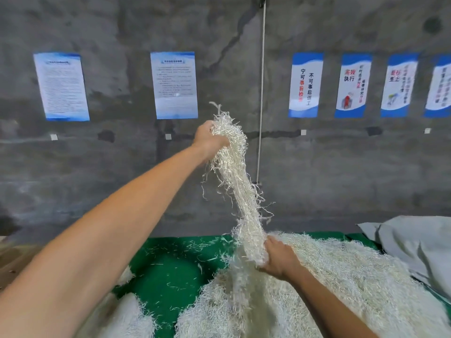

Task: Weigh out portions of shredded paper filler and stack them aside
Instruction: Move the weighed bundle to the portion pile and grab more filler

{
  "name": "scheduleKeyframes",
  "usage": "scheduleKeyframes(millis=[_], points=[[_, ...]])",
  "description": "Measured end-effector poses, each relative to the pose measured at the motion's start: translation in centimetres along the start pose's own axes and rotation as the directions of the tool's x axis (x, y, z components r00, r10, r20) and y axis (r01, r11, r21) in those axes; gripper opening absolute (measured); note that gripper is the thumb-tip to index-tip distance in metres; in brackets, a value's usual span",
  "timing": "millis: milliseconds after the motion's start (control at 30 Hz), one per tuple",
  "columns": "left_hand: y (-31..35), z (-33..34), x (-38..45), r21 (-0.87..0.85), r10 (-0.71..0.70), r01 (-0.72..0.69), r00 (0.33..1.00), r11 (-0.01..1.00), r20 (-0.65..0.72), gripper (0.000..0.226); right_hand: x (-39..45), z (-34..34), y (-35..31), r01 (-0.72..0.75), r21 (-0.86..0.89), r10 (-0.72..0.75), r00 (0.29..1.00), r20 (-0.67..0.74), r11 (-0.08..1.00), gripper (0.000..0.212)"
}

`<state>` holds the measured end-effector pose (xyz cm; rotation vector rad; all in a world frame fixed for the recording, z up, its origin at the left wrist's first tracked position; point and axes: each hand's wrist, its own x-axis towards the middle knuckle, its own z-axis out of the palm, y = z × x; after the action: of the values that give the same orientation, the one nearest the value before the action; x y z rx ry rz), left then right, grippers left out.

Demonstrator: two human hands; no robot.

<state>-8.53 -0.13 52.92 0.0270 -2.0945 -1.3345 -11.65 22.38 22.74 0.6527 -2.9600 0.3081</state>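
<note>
Left hand (210, 140) raised mid-frame, fingers curled round a hank of shredded paper (240, 191). Right hand (278, 259) grips its lower end — above the heap (341, 289), lower right, on the green counter (175, 264).

Green table (175, 269): big shredded paper heap (341, 289) right, smaller clump (129, 318) near-left, loose strands (185, 247) scattered between.

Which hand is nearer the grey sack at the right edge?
Right. The right hand grips the paper strand's lower end, close to the grey sack; the left hand holds its top, raised farther away.
</note>
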Motion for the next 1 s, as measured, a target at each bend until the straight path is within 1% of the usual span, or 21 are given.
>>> scheduleKeyframes(millis=[33,67,100,133,200,233,267,300,367,400,433,467,500,533,567,633,700,767,867,1000], points=[[0.4,-0.1,0.0,0.027,0.014,-0.014,1.000,1.000,0.005,0.082,-0.2,-0.9,-0.4,0.011,0.130,-0.015,0.999,0.030,0.991,0.095],[0.5,-0.2,0.2,0.046,0.018,-0.018,1.000,0.999,0.007,0.084,-0.4,-2.2,-0.9,0.032,0.281,-0.042,0.999,0.029,0.959,0.098],[0.6,-0.3,0.3,0.075,0.018,-0.019,1.000,0.997,0.013,0.087,-0.4,-3.6,-1.1,0.063,0.410,-0.061,0.998,-0.018,0.910,0.099],[0.6,-0.3,0.3,0.118,0.017,-0.020,0.999,0.993,0.032,0.088,-0.4,-5.2,-1.5,0.107,0.488,-0.063,0.992,-0.106,0.866,0.097],[0.3,-0.3,0.0,0.176,0.014,-0.030,0.996,0.984,0.090,0.087,-0.2,-8.8,-2.6,0.192,0.520,-0.024,0.950,-0.312,0.832,0.089],[0.2,-0.1,-0.2,0.197,0.010,-0.033,0.993,0.980,0.118,0.086,0.3,-10.5,-3.3,0.219,0.515,-0.011,0.926,-0.377,0.829,0.085],[0.1,0.1,-0.4,0.214,0.000,-0.031,0.990,0.976,0.142,0.084,0.7,-12.0,-4.2,0.229,0.505,-0.008,0.915,-0.404,0.832,0.085],[0.2,0.3,-0.5,0.224,-0.010,-0.026,0.987,0.974,0.158,0.082,1.2,-13.3,-5.1,0.229,0.498,-0.014,0.918,-0.397,0.836,0.093],[0.5,0.7,-0.6,0.203,-0.008,-0.025,0.987,0.979,0.161,0.075,2.0,-15.3,-6.8,0.201,0.502,-0.026,0.943,-0.333,0.841,0.126],[0.8,0.8,-0.7,0.182,0.002,-0.031,0.988,0.983,0.157,0.072,2.4,-16.0,-7.6,0.183,0.490,-0.030,0.953,-0.302,0.852,0.133],[1.1,0.9,-0.7,0.165,0.011,-0.037,0.987,0.986,0.158,0.070,2.8,-16.3,-8.2,0.163,0.469,-0.029,0.960,-0.279,0.868,0.131],[1.4,0.8,-0.7,0.152,0.019,-0.044,0.987,0.987,0.161,0.070,3.2,-16.3,-8.5,0.136,0.441,-0.019,0.966,-0.260,0.887,0.118],[1.6,0.7,-0.6,0.147,0.027,-0.052,0.986,0.988,0.167,0.071,3.9,-16.0,-8.5,0.107,0.402,-0.003,0.968,-0.251,0.910,0.092],[1.8,0.5,-0.6,0.149,0.035,-0.061,0.984,0.987,0.173,0.072,4.3,-15.4,-8.2,0.070,0.354,0.025,0.967,-0.255,0.933,0.060],[2.0,0.1,-0.4,0.169,0.043,-0.073,0.983,0.983,0.178,0.073,4.5,-15.0,-7.9,0.037,0.328,0.055,0.962,-0.268,0.944,0.044],[2.3,-0.9,-0.1,0.223,0.060,-0.100,0.982,0.970,0.176,0.075,4.5,-14.1,-7.1,-0.014,0.308,0.099,0.961,-0.259,0.951,0.043],[2.2,-1.9,0.4,0.221,0.070,-0.109,0.982,0.969,0.176,0.071,4.0,-14.0,-6.2,-0.052,0.327,0.145,0.953,-0.268,0.944,0.036],[2.1,-2.7,0.9,0.215,0.061,-0.096,0.985,0.972,0.164,0.068,3.4,-14.2,-5.6,-0.085,0.301,0.173,0.944,-0.280,0.950,0.038],[2.3,-3.4,1.2,0.197,-0.002,-0.032,0.985,0.980,0.171,0.089,2.8,-14.6,-5.1,-0.111,0.135,0.146,0.948,-0.283,0.985,0.035],[2.8,-2.9,1.4,0.164,-0.021,-0.006,0.987,0.986,0.159,0.091,1.9,-13.9,-4.4,-0.113,-0.007,0.107,0.955,-0.276,0.994,0.032]])
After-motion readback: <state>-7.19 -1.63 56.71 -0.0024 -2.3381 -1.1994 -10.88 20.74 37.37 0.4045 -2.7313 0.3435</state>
